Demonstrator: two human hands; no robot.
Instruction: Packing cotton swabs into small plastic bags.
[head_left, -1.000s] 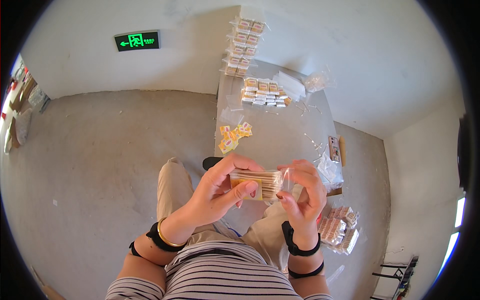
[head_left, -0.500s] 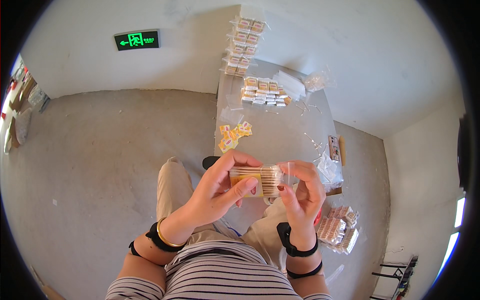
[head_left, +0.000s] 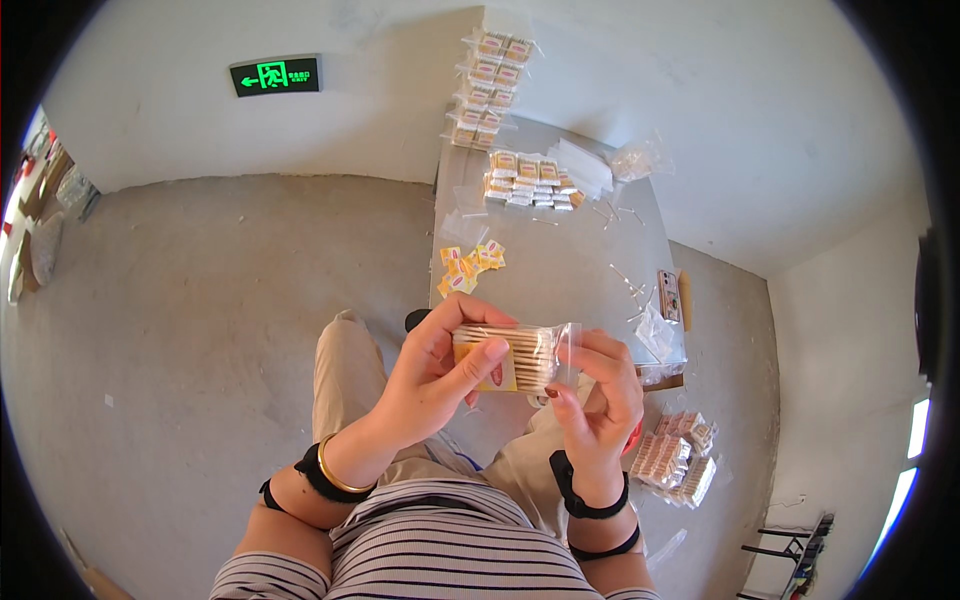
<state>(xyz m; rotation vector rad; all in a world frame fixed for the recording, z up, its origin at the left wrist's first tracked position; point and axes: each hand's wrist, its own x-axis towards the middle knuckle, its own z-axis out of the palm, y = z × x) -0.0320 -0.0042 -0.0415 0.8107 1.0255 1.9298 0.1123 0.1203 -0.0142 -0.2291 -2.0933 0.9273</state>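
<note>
Swab packet held at the table

Head view: left hand closed round the swab packet's left half, thumb across its yellow card. Right hand half-curled, thumb and fingers at its clear right end; pinch or mere touch, cannot tell. Packet at table's near end; loose cards by table's left edge.

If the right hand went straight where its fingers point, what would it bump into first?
Most likely the clear bag of cotton swabs: the right hand's fingertips point left at its end and seem to touch it. The left hand looks next beyond, though depth is hard to judge.
</note>
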